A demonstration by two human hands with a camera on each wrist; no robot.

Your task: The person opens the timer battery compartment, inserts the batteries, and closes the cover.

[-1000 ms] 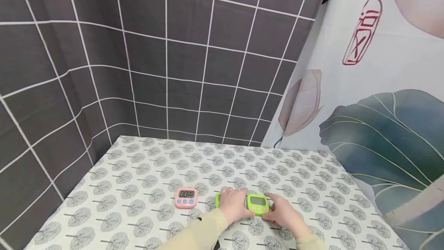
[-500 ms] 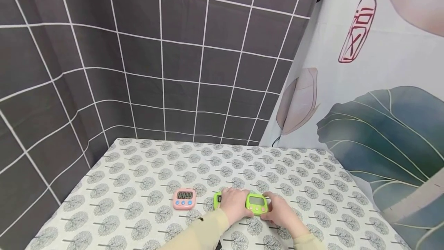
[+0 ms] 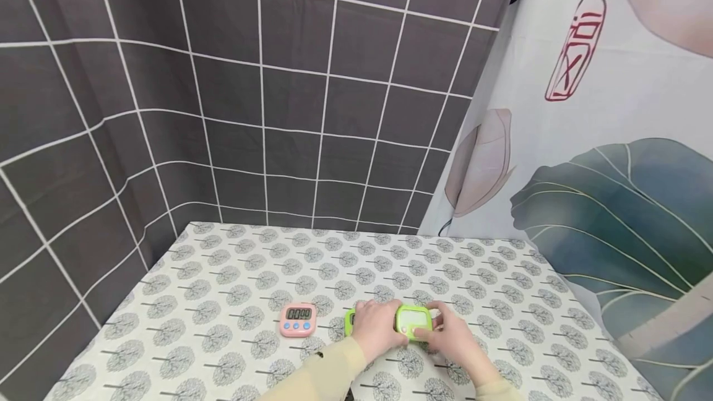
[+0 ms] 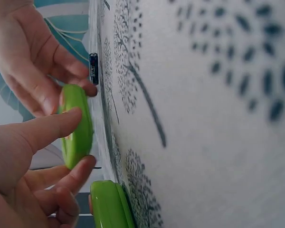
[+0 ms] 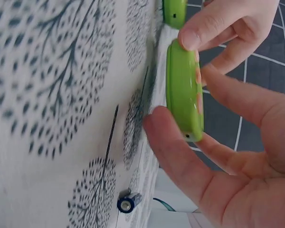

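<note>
A lime-green kitchen timer [image 3: 414, 322] is held just off the cloth, its pale screen facing up in the head view. My left hand [image 3: 380, 325] pinches its left end, thumb on the edge. My right hand [image 3: 453, 336] holds the right end, the thumb lying over the button row and fingers at the far edge and underneath. In the right wrist view orange buttons show along the side of the timer [image 5: 185, 90]. A second green timer [image 3: 349, 322] lies flat, mostly hidden behind my left hand. Left of it sits a pink timer [image 3: 298, 320] reading 00:00.
A small dark battery [image 4: 93, 69] lies on the cloth, also visible end-on as a battery [image 5: 128, 203] in the right wrist view. The tree-print tablecloth [image 3: 245, 271] reaches back to a dark grid curtain [image 3: 301, 98]. A leaf-print curtain [image 3: 613, 203] hangs at the right.
The held green timer has risen slightly and tilted, and its screen now looks paler. My right thumb has moved from its side edge onto the buttons. The left hand has barely shifted.
</note>
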